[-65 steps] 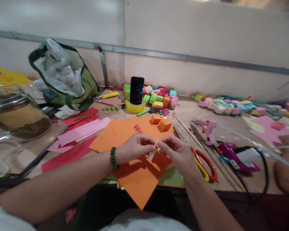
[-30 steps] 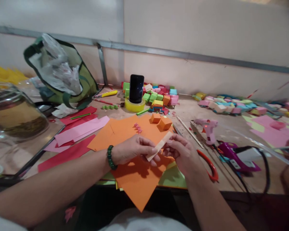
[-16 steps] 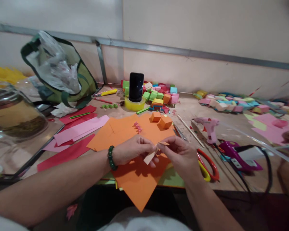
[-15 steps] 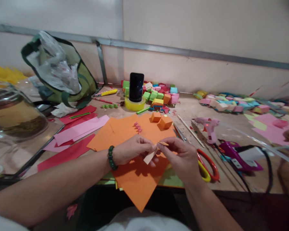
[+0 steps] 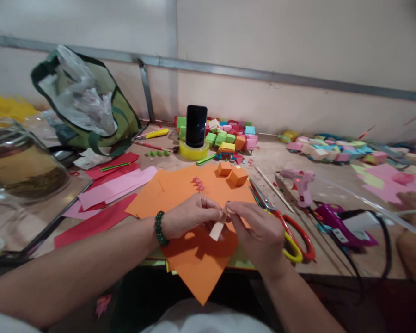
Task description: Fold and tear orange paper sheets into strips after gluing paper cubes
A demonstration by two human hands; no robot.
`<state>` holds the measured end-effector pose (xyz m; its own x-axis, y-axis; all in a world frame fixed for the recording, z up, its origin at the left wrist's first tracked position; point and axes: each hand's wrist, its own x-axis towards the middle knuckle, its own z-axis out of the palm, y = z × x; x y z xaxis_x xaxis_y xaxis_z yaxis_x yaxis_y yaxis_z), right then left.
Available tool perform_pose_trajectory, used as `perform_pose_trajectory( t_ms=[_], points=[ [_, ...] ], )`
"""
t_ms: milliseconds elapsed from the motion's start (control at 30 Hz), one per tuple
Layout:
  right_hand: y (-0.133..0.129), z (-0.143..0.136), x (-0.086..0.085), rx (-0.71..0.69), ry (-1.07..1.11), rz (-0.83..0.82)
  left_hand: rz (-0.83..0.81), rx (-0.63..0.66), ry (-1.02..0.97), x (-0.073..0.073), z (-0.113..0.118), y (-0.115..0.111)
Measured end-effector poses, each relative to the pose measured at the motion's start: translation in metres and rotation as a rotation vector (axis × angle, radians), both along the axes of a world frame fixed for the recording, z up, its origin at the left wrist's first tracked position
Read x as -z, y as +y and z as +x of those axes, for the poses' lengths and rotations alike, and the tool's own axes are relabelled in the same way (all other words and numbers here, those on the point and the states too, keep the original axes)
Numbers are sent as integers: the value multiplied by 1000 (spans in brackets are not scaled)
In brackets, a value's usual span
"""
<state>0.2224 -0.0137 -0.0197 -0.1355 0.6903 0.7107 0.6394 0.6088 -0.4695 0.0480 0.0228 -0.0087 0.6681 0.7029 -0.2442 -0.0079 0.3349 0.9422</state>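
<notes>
Between my hands is a pale paper strip (image 5: 216,231), its lower end hanging free. My left hand (image 5: 197,215), with a green bead bracelet (image 5: 160,228) at the wrist, pinches it. The fingers of my right hand (image 5: 258,229) are closed on the strip's upper part, which they mostly hide. Beneath both hands lie orange paper sheets (image 5: 203,277). A small folded pink piece (image 5: 197,183) and two orange paper boxes (image 5: 238,175) rest on the sheets beyond my hands.
Scissors (image 5: 308,240), a stick (image 5: 273,188) and a pink glue gun (image 5: 303,185) lie at right. Behind are a phone (image 5: 196,126) on yellow tape (image 5: 194,150) and colourful paper boxes (image 5: 222,137). A glass jar (image 5: 24,162) stands left; another person's hand (image 5: 414,203) is far right.
The strip's upper end, visible before, is now covered by my right fingers, and its lower end has turned more upright. My right hand has shifted slightly. The other person's hand has moved left.
</notes>
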Motion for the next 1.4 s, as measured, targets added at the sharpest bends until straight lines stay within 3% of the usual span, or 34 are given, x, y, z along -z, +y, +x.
perform_pose_trajectory(
  t_ms=[133,300,467,567,667,767,1000,1100,1167,1267,1400],
  points=[
    [-1,-1,0,-44,-192,96,58,-33,-2,-1,1,-1],
    [-1,0,1,-61,-229,99,166,-48,20,-5,-1,-1],
    [-1,0,1,-72,-202,77,140,-62,-6,-1,-3,1],
    [-2,1,0,-77,-50,-47,184,-28,-14,3,-3,2],
    [0,4,-1,-34,232,-338,240,-7,-8,4,-2,2],
    [3,8,-4,-96,392,-602,325,24,5,1,-1,1],
    [4,9,-12,-233,408,-735,269,55,68,3,-1,-1],
    [2,9,-9,-203,386,-656,246,12,39,5,-2,1],
    [1,7,-7,-148,336,-460,176,-60,-10,4,-2,3],
    [-2,3,-6,-162,69,-155,59,-178,-88,2,-2,6],
    [-2,-5,-7,-167,-248,45,47,-183,-165,0,-1,6]
  ],
)
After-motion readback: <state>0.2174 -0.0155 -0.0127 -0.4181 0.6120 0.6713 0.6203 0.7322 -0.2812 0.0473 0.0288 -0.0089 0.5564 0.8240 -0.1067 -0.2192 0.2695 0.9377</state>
